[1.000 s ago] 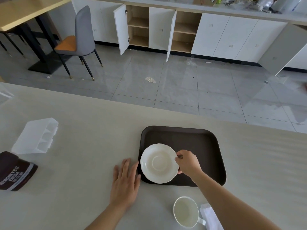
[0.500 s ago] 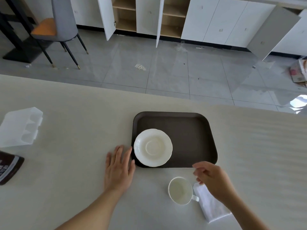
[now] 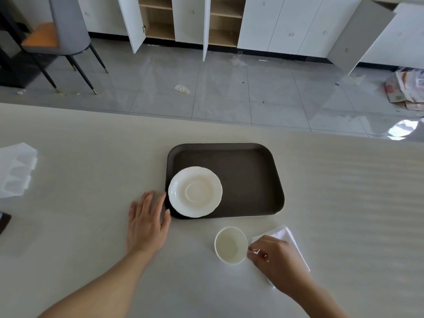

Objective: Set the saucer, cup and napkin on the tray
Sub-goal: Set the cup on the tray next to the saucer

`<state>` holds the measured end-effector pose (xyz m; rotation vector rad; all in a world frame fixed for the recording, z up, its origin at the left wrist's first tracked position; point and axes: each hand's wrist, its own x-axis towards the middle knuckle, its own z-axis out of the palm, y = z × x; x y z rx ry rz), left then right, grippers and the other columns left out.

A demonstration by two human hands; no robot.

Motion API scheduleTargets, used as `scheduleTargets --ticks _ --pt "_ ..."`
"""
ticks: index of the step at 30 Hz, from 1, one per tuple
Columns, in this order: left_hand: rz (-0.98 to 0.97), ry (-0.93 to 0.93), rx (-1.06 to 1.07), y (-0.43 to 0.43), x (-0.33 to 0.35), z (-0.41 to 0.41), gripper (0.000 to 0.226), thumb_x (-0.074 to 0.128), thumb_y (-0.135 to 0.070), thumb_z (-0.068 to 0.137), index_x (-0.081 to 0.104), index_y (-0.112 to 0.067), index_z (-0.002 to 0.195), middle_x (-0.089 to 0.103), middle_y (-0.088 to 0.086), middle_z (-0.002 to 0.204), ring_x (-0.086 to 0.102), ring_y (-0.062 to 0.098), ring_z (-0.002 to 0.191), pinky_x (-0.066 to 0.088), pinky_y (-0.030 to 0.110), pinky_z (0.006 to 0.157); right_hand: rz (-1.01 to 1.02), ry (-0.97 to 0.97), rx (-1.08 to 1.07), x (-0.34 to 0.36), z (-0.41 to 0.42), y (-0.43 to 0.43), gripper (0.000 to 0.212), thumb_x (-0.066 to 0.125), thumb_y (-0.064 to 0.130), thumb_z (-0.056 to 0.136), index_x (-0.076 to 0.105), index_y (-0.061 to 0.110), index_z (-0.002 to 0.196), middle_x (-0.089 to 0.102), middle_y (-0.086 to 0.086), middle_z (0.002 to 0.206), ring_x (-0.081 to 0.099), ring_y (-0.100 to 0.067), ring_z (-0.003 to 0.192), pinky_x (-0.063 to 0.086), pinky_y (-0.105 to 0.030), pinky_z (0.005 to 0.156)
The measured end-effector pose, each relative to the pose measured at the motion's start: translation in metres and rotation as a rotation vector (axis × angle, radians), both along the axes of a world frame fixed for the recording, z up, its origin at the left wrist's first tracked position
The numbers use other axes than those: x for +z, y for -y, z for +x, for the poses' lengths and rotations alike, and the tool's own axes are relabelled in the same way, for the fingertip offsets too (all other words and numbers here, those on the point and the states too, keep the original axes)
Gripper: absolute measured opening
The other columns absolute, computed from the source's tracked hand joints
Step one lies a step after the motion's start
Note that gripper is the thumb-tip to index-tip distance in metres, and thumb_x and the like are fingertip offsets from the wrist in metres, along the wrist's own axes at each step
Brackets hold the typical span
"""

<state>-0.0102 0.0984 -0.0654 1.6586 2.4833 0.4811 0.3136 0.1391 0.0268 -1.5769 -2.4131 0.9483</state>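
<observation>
A dark brown tray (image 3: 247,175) lies on the pale table. The white scalloped saucer (image 3: 195,192) rests in the tray's front left corner. A white cup (image 3: 230,245) stands on the table just in front of the tray. My right hand (image 3: 276,260) is at the cup's right side, fingers pinched at its handle, which the hand hides. A folded white napkin (image 3: 286,237) lies under and behind that hand. My left hand (image 3: 146,222) lies flat on the table, fingers apart, its fingertips touching the tray's left edge.
A translucent plastic organiser (image 3: 17,171) sits at the table's far left, with a dark packet (image 3: 3,222) at the left edge. Beyond the table's far edge are tiled floor, a grey chair (image 3: 64,31) and open white cabinets (image 3: 188,19).
My right hand let go of the saucer on the tray, drew back toward me and closed its fingers at the cup's handle. The left hand stayed flat beside the tray.
</observation>
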Motion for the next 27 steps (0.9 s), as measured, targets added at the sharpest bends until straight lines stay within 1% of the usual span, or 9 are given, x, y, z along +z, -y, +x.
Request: scheduleTargets --ticks 2,5,6,10,12,14,17,21,27 --pt "0.004 0.006 0.002 0.0 -0.002 0.0 0.054 0.03 -0.042 0.094 0.047 -0.018 0.14 0.049 0.016 0.145 0.039 0.031 0.14 0.025 0.054 0.116 0.046 -0.019 -0.003 -0.004 -0.001 0.0 0.005 0.073 0.025 0.087 0.078 0.022 0.086 0.069 0.012 0.08 0.057 -0.004 0.064 0.041 -0.007 0.063" --pt "0.008 0.005 0.006 0.001 -0.005 -0.002 0.053 0.029 -0.042 0.095 0.046 -0.02 0.14 0.048 0.014 0.146 0.038 0.03 0.14 0.024 0.053 0.117 0.092 -0.058 -0.014 -0.01 -0.003 0.001 0.007 0.076 0.022 0.086 0.076 0.019 0.08 0.067 0.01 0.074 0.059 -0.009 0.062 0.05 -0.022 0.062" --pt "0.009 0.005 0.006 0.001 -0.006 -0.002 0.053 0.029 -0.043 0.095 0.046 -0.02 0.14 0.048 0.014 0.146 0.038 0.029 0.14 0.024 0.053 0.117 0.108 -0.071 -0.025 -0.011 -0.004 0.0 0.008 0.076 0.023 0.085 0.076 0.018 0.079 0.067 0.01 0.073 0.059 -0.01 0.061 0.051 -0.024 0.061" --pt "0.0 0.011 0.01 0.001 -0.009 -0.003 0.053 0.028 -0.044 0.095 0.042 -0.024 0.142 0.046 0.011 0.148 0.034 0.026 0.143 0.021 0.05 0.119 0.167 -0.158 -0.101 -0.011 -0.002 -0.014 0.007 0.079 0.019 0.082 0.074 0.021 0.077 0.064 0.015 0.072 0.059 -0.005 0.063 0.044 -0.011 0.058" --pt "-0.003 0.01 0.012 0.002 -0.009 -0.003 0.052 0.027 -0.045 0.095 0.041 -0.025 0.142 0.045 0.01 0.149 0.032 0.024 0.143 0.02 0.049 0.119 0.202 -0.186 -0.135 -0.007 -0.003 -0.027 0.008 0.078 0.018 0.082 0.073 0.021 0.076 0.064 0.016 0.071 0.06 -0.005 0.064 0.043 -0.009 0.056" --pt "-0.004 0.009 0.012 0.001 -0.009 -0.003 0.052 0.028 -0.045 0.095 0.041 -0.025 0.142 0.045 0.01 0.149 0.032 0.024 0.143 0.021 0.05 0.119 0.232 -0.202 -0.155 -0.003 -0.007 -0.043 0.008 0.077 0.018 0.084 0.074 0.02 0.076 0.065 0.014 0.071 0.061 -0.006 0.063 0.046 -0.012 0.055" --pt "-0.003 0.007 0.009 0.002 -0.01 -0.004 0.052 0.029 -0.044 0.095 0.042 -0.024 0.141 0.045 0.011 0.149 0.033 0.025 0.143 0.021 0.05 0.119 0.231 -0.194 -0.175 -0.002 -0.013 -0.068 0.007 0.074 0.018 0.087 0.075 0.016 0.08 0.067 0.008 0.075 0.062 -0.008 0.064 0.054 -0.026 0.057" --pt "-0.007 0.004 0.011 0.001 -0.011 -0.005 0.052 0.029 -0.045 0.095 0.042 -0.025 0.141 0.045 0.01 0.149 0.032 0.024 0.143 0.021 0.049 0.119 0.21 -0.154 -0.172 -0.008 -0.019 -0.093 0.008 0.071 0.015 0.09 0.075 0.01 0.086 0.069 -0.001 0.079 0.065 -0.018 0.065 0.057 -0.035 0.061" --pt "-0.01 -0.003 0.013 0.0 -0.013 -0.006 0.052 0.031 -0.045 0.095 0.042 -0.026 0.141 0.045 0.01 0.149 0.033 0.024 0.143 0.021 0.049 0.119 0.175 -0.11 -0.149 -0.019 -0.02 -0.109 0.011 0.067 0.016 0.093 0.076 0.008 0.091 0.068 -0.003 0.085 0.066 -0.02 0.069 0.058 -0.036 0.063"
